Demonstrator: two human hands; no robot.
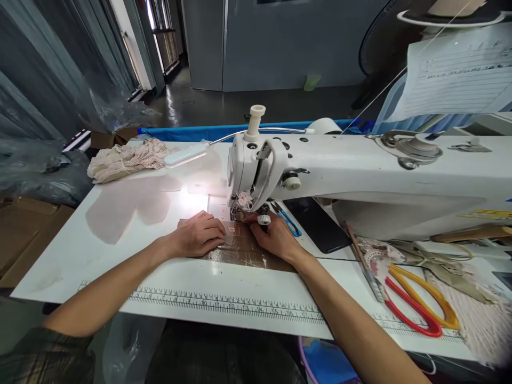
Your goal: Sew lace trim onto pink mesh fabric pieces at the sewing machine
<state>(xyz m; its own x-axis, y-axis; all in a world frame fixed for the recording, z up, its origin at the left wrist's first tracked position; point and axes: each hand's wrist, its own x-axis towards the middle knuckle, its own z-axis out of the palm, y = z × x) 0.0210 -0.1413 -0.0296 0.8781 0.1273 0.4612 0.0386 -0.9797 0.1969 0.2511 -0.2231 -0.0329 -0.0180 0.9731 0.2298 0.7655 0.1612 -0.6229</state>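
my right hand (276, 238): some fingertips hidden behind the white knob (264, 219), toward eleven o'clock
my left hand (198, 234): hides part of the brown sheet (248, 249)
presser foot (233, 214): too small for me to make out the needle
paper (456, 74): two o'clock, writing unreadable to me, right side cut off
sewing machine (360, 165): three o'clock, cut off by the right edge
purple bin (303, 357): five o'clock, cut off below

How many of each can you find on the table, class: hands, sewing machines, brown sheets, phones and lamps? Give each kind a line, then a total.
Hands: 2 (left hand, right hand)
Sewing machine: 1
Brown sheet: 1
Phone: 1
Lamp: 1
Total: 6
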